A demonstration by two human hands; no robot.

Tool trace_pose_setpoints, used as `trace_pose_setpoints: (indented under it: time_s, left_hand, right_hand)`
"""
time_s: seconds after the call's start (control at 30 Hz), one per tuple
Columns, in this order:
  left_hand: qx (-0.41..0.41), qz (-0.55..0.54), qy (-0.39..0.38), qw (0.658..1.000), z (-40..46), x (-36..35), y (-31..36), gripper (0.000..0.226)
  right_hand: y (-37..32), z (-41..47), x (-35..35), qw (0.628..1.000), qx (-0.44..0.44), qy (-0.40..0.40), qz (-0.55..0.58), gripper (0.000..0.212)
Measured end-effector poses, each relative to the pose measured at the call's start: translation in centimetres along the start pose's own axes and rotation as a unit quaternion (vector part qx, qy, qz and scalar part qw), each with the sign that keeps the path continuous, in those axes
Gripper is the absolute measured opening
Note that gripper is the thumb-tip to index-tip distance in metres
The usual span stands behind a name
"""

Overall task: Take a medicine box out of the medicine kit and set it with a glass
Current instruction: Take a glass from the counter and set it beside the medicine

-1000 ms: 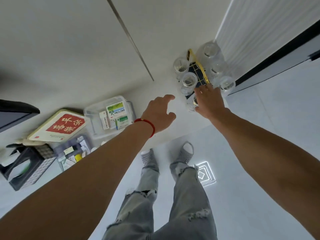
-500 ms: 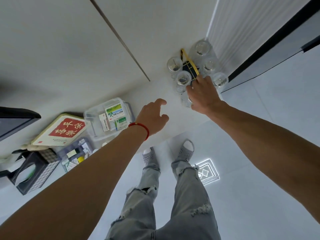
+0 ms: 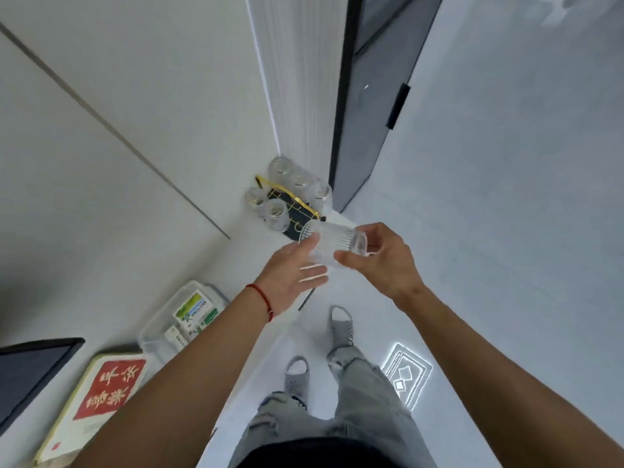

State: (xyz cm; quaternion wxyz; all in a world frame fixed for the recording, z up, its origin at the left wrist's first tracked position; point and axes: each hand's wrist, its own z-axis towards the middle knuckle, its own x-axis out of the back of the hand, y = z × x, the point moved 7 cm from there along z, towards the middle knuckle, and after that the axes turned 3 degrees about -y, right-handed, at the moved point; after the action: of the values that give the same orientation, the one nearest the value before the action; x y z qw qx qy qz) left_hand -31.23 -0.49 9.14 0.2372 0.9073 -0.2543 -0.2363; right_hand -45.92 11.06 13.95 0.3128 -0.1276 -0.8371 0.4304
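My right hand (image 3: 381,261) grips a clear ribbed glass (image 3: 332,243), held on its side in the air above the white counter (image 3: 236,261). My left hand (image 3: 293,275), with a red string on its wrist, is open with straight fingers that touch the underside of the glass. The medicine kit (image 3: 158,329) is a clear plastic tub at the lower left, partly hidden by my left forearm. Green and white medicine boxes (image 3: 194,310) lie inside it.
A dark tray with a gold wire rack (image 3: 293,206) stands in the counter's far corner with several upturned glasses (image 3: 275,214) on it. A cream box with a red label (image 3: 101,396) lies beside the kit. A dark screen (image 3: 30,369) is at the left edge.
My right hand has lifted one glass off the rack and brought it toward me. My left hand rose to meet it. The view swung so the rack now lies farther off.
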Motion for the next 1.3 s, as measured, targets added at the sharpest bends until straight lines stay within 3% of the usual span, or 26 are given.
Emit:
trace_pose_setpoints:
  time_s: [0.07,0.17,0.27,0.4,0.5,0.63,0.77,0.9,1.0,1.13,1.3]
  left_hand:
    - [-0.017,-0.004,-0.073,0.997,-1.5,-2.6,-0.8,0.057]
    - [-0.036,0.029,-0.134,0.99,-3.8,-6.0,-2.7,0.065]
    - [-0.057,0.097,-0.167,0.98,-6.3,-9.2,-4.8,0.079]
    - [-0.114,0.236,-0.224,0.939,-11.7,-14.9,-7.9,0.088]
    - [-0.182,0.349,-0.256,0.883,-16.1,-19.4,-11.5,0.089]
    - [-0.243,0.48,-0.313,0.783,-22.4,-27.0,-20.2,0.086]
    - [-0.245,0.537,-0.388,0.708,-29.2,-35.1,-32.9,0.09]
    - [-0.219,0.562,-0.476,0.641,-36.2,-42.6,-46.1,0.089]
    - [-0.195,0.575,-0.536,0.587,-40.9,-47.2,-55.4,0.089]
    - [-0.154,0.59,-0.604,0.513,-45.8,-52.5,-67.0,0.089]
    - [-0.084,0.606,-0.672,0.417,-50.2,-58.4,-80.5,0.07]
  right_hand:
    - [1.1,-4.4,1.5,0.995,-0.009,0.051,0.083,0.051]
    - [3.4,-11.0,3.4,0.981,-0.016,0.111,0.161,0.051]
    - [6.2,-16.8,5.0,0.972,-0.026,0.136,0.191,0.054]
    - [10.4,-24.4,7.2,0.972,-0.023,0.146,0.18,0.061]
    - [13.4,-30.3,9.0,0.974,-0.011,0.15,0.171,0.073]
    - [18.8,-40.6,12.5,0.962,0.012,0.204,0.179,0.087]
    - [26.4,-53.7,16.3,0.935,-0.009,0.297,0.191,0.096]
    - [34.6,-67.7,19.6,0.899,-0.068,0.393,0.183,0.086]
    - [40.0,-77.1,21.3,0.857,-0.108,0.462,0.203,0.081]
    - [46.4,-87.5,22.3,0.774,-0.14,0.554,0.272,0.075]
    - [53.8,-97.5,23.7,0.695,-0.182,0.625,0.306,0.072]
